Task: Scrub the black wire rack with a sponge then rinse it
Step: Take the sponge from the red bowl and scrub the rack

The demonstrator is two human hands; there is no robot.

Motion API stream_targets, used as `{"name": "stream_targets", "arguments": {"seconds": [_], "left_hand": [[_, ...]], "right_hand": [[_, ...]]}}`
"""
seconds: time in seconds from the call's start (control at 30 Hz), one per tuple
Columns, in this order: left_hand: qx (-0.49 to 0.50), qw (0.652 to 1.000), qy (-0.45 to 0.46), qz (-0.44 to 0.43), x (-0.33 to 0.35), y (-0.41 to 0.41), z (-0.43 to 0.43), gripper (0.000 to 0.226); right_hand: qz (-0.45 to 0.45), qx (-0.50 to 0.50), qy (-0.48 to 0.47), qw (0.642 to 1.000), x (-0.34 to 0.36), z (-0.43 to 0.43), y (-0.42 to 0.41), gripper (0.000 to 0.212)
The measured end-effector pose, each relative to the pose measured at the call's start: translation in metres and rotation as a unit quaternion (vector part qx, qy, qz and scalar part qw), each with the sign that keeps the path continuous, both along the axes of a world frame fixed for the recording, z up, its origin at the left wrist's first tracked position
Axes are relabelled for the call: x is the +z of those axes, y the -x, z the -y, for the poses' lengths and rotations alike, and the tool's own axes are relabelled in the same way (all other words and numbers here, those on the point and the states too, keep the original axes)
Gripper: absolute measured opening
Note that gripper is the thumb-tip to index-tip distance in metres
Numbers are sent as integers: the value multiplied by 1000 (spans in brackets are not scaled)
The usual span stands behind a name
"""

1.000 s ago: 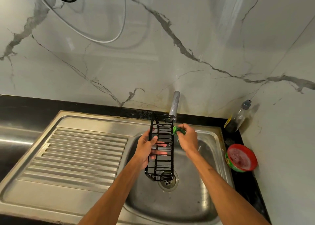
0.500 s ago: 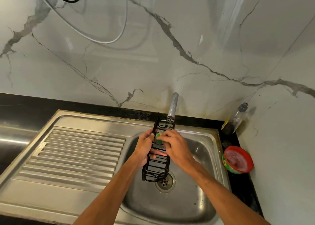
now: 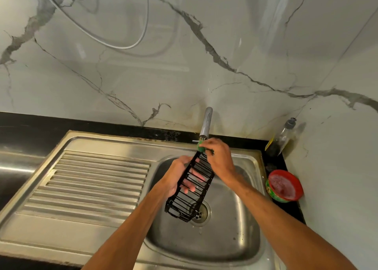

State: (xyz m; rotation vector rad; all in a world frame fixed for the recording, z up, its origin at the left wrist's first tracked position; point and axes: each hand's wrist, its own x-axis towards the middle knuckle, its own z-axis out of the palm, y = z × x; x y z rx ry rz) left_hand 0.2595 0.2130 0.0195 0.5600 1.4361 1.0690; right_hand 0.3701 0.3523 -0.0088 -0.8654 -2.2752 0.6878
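The black wire rack (image 3: 189, 192) is long and narrow and hangs tilted over the steel sink basin (image 3: 231, 235), its low end above the drain. My left hand (image 3: 178, 174) grips it from the left side, fingers showing through the wires. My right hand (image 3: 219, 157) presses a green sponge (image 3: 201, 147) against the rack's upper end, just below the tap (image 3: 206, 124). Most of the sponge is hidden by my fingers. No water stream is visible.
A ribbed steel drainboard (image 3: 92, 186) lies left of the basin. On the black counter at right stand a red-rimmed tub of pink paste (image 3: 284, 186) and a clear bottle with a grey cap (image 3: 280, 139). A marble wall rises behind.
The rack has tilted, its top leaning right toward the tap. My right hand with the sponge moved from the rack's right edge, across its middle, up to its top end.
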Motion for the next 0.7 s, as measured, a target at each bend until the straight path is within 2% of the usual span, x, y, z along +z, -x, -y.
{"name": "stream_targets", "arguments": {"seconds": [0.1,0.13,0.23,0.27,0.37,0.43,0.57,0.63,0.7], "left_hand": [[18,999,-13,27,-6,6,-2,69],[17,999,-17,34,-7,7,-1,75],[5,998,-23,58,-4,7,1,83],[7,998,-24,60,-4,7,-1,86],[25,998,-22,59,-4,10,-7,95],[35,998,-19,58,-5,12,-9,93],[28,997,-20,68,-8,16,-14,93],[46,998,-23,47,-6,15,-16,83],[68,997,-32,22,-4,12,-13,62]], "right_hand": [[58,139,-50,987,-8,20,-5,35],[55,134,-50,988,-8,16,-5,35],[11,31,8,999,-5,2,-5,30],[12,41,15,999,-2,8,-6,30],[24,188,-2,982,-1,46,-10,27],[26,228,-13,973,-3,55,-14,23],[-19,69,-12,997,0,42,-7,33],[-3,127,-32,991,4,59,-8,28],[16,203,-53,978,4,71,-16,27]]}}
